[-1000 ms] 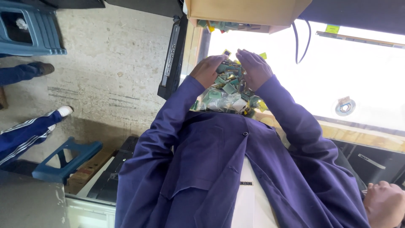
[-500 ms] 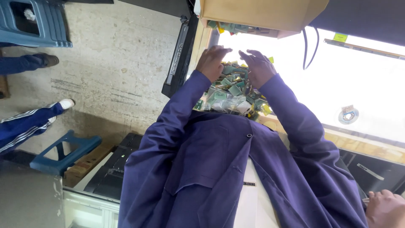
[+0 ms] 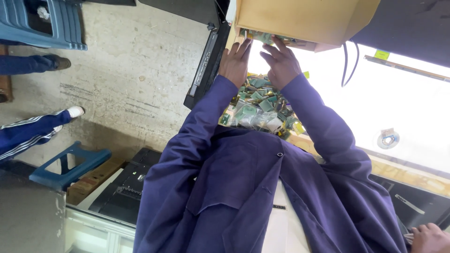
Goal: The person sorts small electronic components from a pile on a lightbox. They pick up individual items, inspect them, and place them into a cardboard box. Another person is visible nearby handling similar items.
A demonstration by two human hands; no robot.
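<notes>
My left hand point(image 3: 236, 61) and my right hand point(image 3: 281, 63) reach forward out of purple sleeves to the lower open edge of a tan cardboard box point(image 3: 304, 21). The fingers of both hands are stretched out and touch the box's rim, where green pieces show inside. Neither hand grips anything that I can see. Just below the hands lies a heap of small green circuit boards point(image 3: 260, 112) on the wooden table edge point(image 3: 403, 171). My purple coat fills the lower middle of the view.
A black flat panel point(image 3: 206, 65) leans by the table and another black device point(image 3: 124, 189) lies lower left. A blue stool point(image 3: 70, 164), a blue crate point(image 3: 44, 23) and another person's striped trouser leg point(image 3: 33, 133) are on the concrete floor. Another hand point(image 3: 429, 239) shows at the bottom right.
Both hands have moved up from the heap of circuit boards to the edge of the cardboard box. The view has shifted closer to the box.
</notes>
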